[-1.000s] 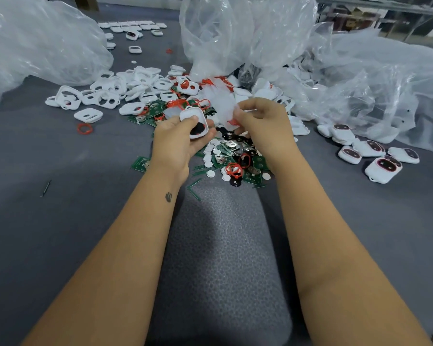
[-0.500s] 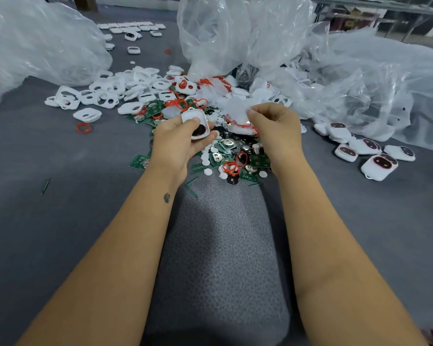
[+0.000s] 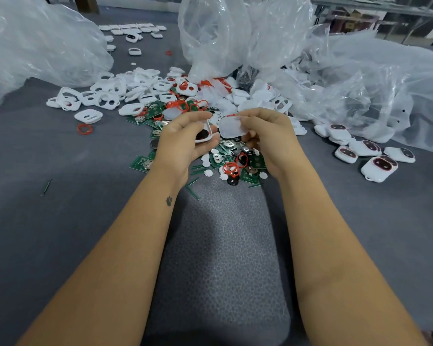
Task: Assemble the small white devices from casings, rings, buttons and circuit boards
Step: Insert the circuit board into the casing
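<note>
Left hand grips white casing, cavity up; right hand pinches translucent pad alongside, likely for insertion.

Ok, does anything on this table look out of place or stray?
One red ring lies alone on the grey table, left of the main parts pile. A thin green sliver lies farther left, well apart from the circuit boards. Nothing looks broken.

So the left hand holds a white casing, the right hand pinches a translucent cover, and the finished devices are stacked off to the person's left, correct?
Not quite: in the head view the finished devices lie to the person's right. The left hand does hold a white casing, and the right hand pinches a translucent cover.
</note>
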### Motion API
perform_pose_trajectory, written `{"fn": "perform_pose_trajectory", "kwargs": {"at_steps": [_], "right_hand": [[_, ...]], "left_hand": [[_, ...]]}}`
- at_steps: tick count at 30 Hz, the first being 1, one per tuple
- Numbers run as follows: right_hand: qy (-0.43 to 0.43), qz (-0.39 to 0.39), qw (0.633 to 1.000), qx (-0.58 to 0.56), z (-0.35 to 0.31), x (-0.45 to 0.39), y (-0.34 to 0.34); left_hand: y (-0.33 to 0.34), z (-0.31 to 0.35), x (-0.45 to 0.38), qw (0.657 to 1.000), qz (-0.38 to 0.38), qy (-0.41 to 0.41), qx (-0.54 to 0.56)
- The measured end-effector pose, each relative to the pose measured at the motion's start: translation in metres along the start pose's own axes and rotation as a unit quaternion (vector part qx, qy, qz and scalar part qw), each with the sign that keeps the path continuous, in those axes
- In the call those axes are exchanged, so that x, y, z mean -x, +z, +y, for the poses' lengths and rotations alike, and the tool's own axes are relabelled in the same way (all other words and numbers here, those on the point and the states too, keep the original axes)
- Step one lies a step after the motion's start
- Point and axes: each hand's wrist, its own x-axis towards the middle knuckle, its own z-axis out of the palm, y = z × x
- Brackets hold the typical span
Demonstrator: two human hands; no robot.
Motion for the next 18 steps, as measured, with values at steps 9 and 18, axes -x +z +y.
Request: {"fn": "perform_pose_trajectory", "kwargs": {"at_steps": [9, 18], "right_hand": [[-0.012, -0.014, 1.0, -0.009, -0.001, 0.0, 0.001], [-0.042, -0.052, 0.998, 0.012, 0.001, 0.002, 0.006]], "left_hand": [[0.001, -0.003, -0.002, 0.998, -0.057, -0.009, -0.024], [-0.002, -0.01, -0.007, 0.999, -0.036, 0.013, -0.025]]}}
